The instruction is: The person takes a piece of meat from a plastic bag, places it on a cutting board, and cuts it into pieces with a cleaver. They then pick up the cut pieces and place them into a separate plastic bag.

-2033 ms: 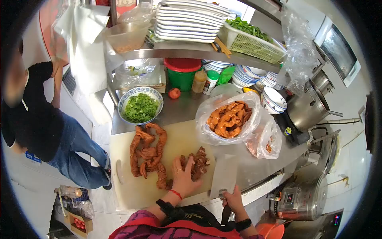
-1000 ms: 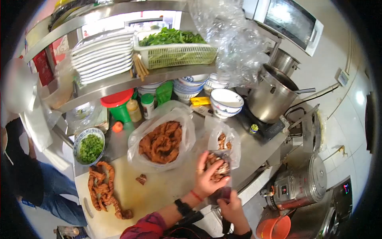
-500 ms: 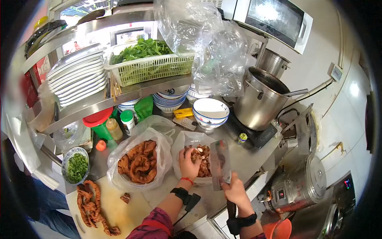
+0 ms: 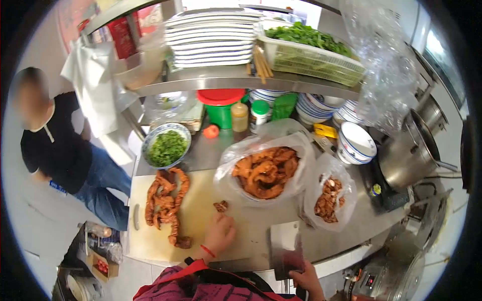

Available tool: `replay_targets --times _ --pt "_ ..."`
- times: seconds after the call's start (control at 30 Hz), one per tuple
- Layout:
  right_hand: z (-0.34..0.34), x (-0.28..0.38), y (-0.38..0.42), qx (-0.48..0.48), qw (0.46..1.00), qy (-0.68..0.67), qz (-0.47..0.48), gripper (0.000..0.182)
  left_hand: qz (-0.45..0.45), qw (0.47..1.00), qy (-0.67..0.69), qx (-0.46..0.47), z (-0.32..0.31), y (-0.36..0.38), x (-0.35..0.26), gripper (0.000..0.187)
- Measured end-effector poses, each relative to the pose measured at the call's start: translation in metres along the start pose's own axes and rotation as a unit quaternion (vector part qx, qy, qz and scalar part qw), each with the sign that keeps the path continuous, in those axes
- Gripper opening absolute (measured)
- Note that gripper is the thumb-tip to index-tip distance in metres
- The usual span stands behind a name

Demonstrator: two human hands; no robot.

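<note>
My left hand is over the pale cutting board, fingers curled under, tips right at a small chunk of browned meat; anything inside the fingers is hidden. Long twisted strips of braised meat, perhaps intestine, lie on the board left of it. At the counter's front edge my right hand grips the handle of a cleaver, its broad blade pointing away from me. Ahead stands a plastic-lined container of whole braised pieces. Chopped pieces fill a smaller plastic bag to its right.
A bowl of chopped greens stands behind the board. Bottles, a green tub with red lid and stacked bowls line the back under a shelf of plates. A steel pot is at right. A person stands left.
My left hand has left the bag of chopped pieces and come over to the small chunk on the board. The cleaver has moved away from the bag toward the front edge. My view has turned left.
</note>
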State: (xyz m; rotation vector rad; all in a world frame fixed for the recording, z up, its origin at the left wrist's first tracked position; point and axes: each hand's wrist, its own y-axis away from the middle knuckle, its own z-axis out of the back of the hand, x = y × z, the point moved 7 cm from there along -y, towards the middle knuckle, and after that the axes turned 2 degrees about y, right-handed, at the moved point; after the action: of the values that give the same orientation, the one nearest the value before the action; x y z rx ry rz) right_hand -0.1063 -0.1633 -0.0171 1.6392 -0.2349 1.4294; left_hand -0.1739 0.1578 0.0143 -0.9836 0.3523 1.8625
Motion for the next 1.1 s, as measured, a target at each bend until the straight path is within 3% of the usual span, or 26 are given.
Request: replay_targets --times 0.03,0.1,0.2,0.27,0.3,0.33,0.37,0.4,0.43,0.47,0.53,0.6,0.63,0.67,0.7,0.73,0.8,0.9,1.03,1.1 --pt "-0.016 0.006 -0.005 0.024 1.0 -0.005 -0.005 0.037 0.007 1.0 -0.003 -0.01 0.005 -0.007 0.01 0.024" --pt "-0.04 0.017 -0.016 0.064 0.998 -0.002 -0.003 0.034 -0.025 0.982 -0.101 -0.16 0.03 -0.024 0.021 0.022" --pt "-0.075 0.017 -0.042 0.1 0.995 -0.012 0.009 0.032 -0.105 0.978 -0.163 -0.081 0.005 -0.04 0.024 0.024" --pt "-0.075 0.008 -0.059 0.039 0.975 0.22 0.021 0.041 -0.122 0.976 -0.179 0.011 -0.018 -0.039 0.013 0.024" --pt "-0.085 0.014 -0.06 0.032 0.993 0.109 0.024 0.045 -0.104 0.969 -0.203 0.096 -0.038 -0.036 0.01 0.02" --pt "-0.092 0.02 -0.056 0.025 1.0 -0.004 0.018 0.05 -0.109 0.943 -0.298 0.103 -0.044 -0.026 -0.014 0.021" --pt "-0.095 0.035 -0.05 0.007 0.997 0.06 0.044 0.053 -0.125 0.98 -0.129 0.082 -0.058 -0.016 -0.015 0.034" --pt "-0.096 0.045 -0.048 -0.018 0.99 0.12 0.069 0.057 -0.146 0.983 -0.097 0.052 -0.088 -0.001 -0.013 0.038" --pt "-0.094 0.023 -0.052 0.004 0.998 0.061 -0.014 0.068 -0.17 0.983 -0.063 0.028 -0.106 0.009 -0.012 0.044" --pt "-0.09 0.008 -0.054 0.009 0.998 0.059 -0.01 0.068 -0.17 0.983 -0.069 0.025 -0.101 0.012 -0.024 0.044" --pt "-0.07 -0.011 -0.051 -0.023 0.997 0.055 0.04 0.073 -0.264 0.954 -0.039 0.136 -0.105 0.024 -0.086 0.042" --pt "-0.037 -0.004 -0.03 -0.082 0.994 0.066 0.031 0.077 -0.314 0.935 -0.009 0.164 -0.114 0.011 -0.122 0.043" --pt "-0.013 0.01 -0.016 -0.17 0.967 0.147 0.118 0.072 -0.349 0.917 0.018 0.194 -0.128 0.014 -0.148 0.044" --pt "0.006 0.026 0.006 -0.253 0.919 0.234 0.191 0.068 -0.395 0.904 0.082 0.143 -0.151 0.004 -0.157 0.043" --pt "0.022 0.045 0.018 -0.27 0.93 0.146 0.201 0.05 -0.431 0.885 0.149 0.089 -0.174 -0.007 -0.171 0.043" --pt "0.037 0.072 0.029 -0.287 0.93 0.059 0.221 0.033 -0.459 0.876 0.129 0.073 -0.151 -0.024 -0.206 0.044" --pt "0.055 0.104 0.059 -0.339 0.911 -0.12 0.202 0.035 -0.427 0.888 0.153 0.074 -0.143 -0.072 -0.247 0.045" --pt "0.094 0.09 0.083 -0.404 0.887 -0.125 0.185 0.033 -0.303 0.934 0.151 0.117 -0.189 -0.133 -0.25 0.041" --pt "0.107 0.051 0.102 -0.415 0.89 -0.124 0.142 0.033 -0.363 0.924 0.115 0.03 -0.166 -0.12 -0.228 0.035" --pt "0.101 0.04 0.099 -0.385 0.908 -0.127 0.107 0.032 -0.314 0.919 0.194 0.137 -0.152 -0.09 -0.199 0.027"
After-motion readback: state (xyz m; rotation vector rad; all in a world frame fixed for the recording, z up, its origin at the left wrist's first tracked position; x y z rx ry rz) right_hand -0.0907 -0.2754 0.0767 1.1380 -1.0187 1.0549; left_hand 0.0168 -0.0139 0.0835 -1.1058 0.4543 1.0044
